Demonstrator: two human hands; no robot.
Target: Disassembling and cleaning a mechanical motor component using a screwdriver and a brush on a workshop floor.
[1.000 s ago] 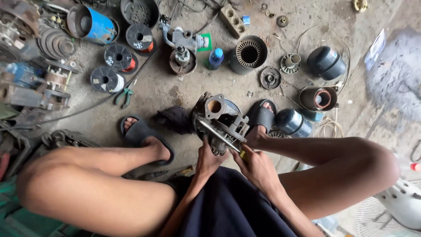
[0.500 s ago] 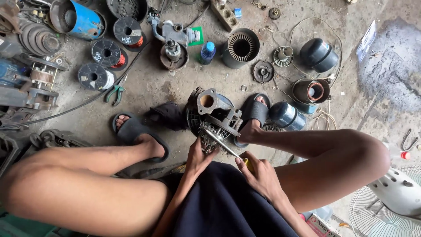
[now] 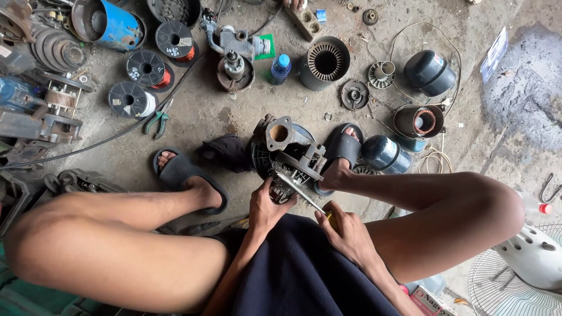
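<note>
A dark metal pump motor (image 3: 287,149) stands on the concrete floor between my two sandalled feet. My left hand (image 3: 266,205) grips its near lower edge. My right hand (image 3: 345,231) is closed on the yellow handle of a screwdriver (image 3: 300,190). The steel shaft slants up and to the left, with its tip against the motor's near side. A dark rag (image 3: 225,152) lies on the floor just left of the motor.
Wire spools (image 3: 146,67), a blue drum (image 3: 111,23), a finned stator housing (image 3: 325,61), a small blue bottle (image 3: 280,69), green-handled pliers (image 3: 157,123) and dark motor shells (image 3: 418,120) lie around. A white fan (image 3: 515,275) is at lower right. Machine parts crowd the left edge.
The view has shifted slightly, with the motor and hands now a little lower in it. Both hands keep the same hold on the motor and the screwdriver.
</note>
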